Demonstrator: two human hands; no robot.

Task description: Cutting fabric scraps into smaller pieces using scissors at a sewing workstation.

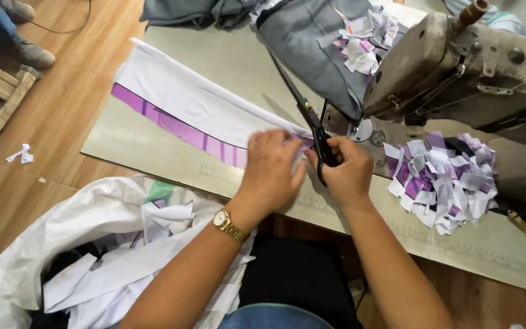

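Scissors point(304, 108) dark matt metal; strip point(184, 109) smooth white-purple cloth; table point(153, 155) matt, worn.

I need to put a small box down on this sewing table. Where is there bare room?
Bare: the grey-green tabletop left of the white-and-purple fabric strip, and the near edge below the purple-and-white scrap pile. Crowded: around the black scissors, both hands and the old sewing machine.

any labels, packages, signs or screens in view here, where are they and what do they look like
Pile of small cloth labels: on the table right of the right hand, cut rectangles in white, purple and black.
Second heap of labels: top centre on grey cloth, white, lilac, a bit of orange.
Uncut label strip: under the left hand, long white band with a purple patterned edge.
White sack: lower left, holding white scraps.
No signs or screens.
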